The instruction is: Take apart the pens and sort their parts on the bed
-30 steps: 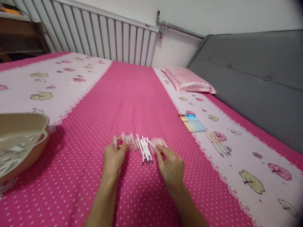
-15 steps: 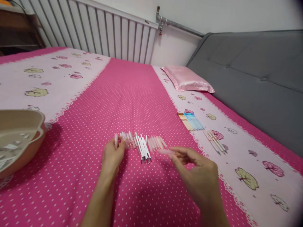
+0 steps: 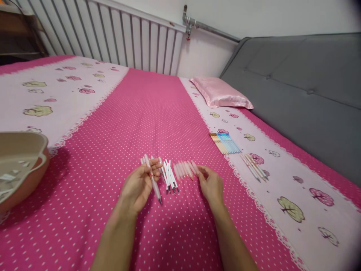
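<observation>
My left hand (image 3: 138, 184) is closed around a pale pink pen (image 3: 154, 185), its dark tip pointing down toward me. Partly hidden behind those fingers lie more clear and pinkish pen parts. Just right of them, a loose pile of white pen refills (image 3: 169, 177) with dark tips rests on the polka-dot bedspread. Beyond the refills is a row of translucent pink pen barrels (image 3: 182, 170). At the right end of this row, my right hand (image 3: 211, 183) pinches the last pink pen barrel (image 3: 194, 167) between thumb and fingers.
Blue and cream pens (image 3: 225, 143) lie side by side to the right, with several pale pens (image 3: 254, 167) nearer me. A beige basin (image 3: 42, 165) holding white pieces stands at the left. Farther back are a pink pillow (image 3: 221, 93), a grey headboard (image 3: 296, 75) and a radiator (image 3: 135, 41).
My left hand has turned, and the pen in it now slants tip-down toward me. My right hand has moved left and away from me, bringing a pink barrel to the row's end.
</observation>
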{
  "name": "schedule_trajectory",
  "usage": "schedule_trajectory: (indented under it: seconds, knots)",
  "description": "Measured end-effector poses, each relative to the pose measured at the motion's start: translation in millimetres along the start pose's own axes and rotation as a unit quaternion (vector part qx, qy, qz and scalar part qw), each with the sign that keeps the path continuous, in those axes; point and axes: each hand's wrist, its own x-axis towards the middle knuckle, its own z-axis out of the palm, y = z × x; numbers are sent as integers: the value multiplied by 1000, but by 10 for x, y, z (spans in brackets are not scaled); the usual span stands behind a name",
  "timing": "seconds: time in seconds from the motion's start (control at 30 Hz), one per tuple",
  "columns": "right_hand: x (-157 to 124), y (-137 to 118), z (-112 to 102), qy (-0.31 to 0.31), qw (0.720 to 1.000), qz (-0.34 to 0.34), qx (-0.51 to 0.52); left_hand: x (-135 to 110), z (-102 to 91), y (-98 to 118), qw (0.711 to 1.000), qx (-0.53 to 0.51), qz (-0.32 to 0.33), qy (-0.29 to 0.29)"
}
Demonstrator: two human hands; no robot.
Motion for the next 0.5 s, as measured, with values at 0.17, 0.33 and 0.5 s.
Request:
schedule_trajectory:
  seconds: [0.17,0.33,0.5]
  knots:
    - [16,41,27,-10,999,-3,-37,-4,15,-18,1000,-10,10,-7]
    - [12,-1,15,6,999,-32,-24,-20,50,-16,1000,-21,19,-7]
    - [-166,-333,-66,-118,969,13,215,-46,115,-50,998,-61,27,-18]
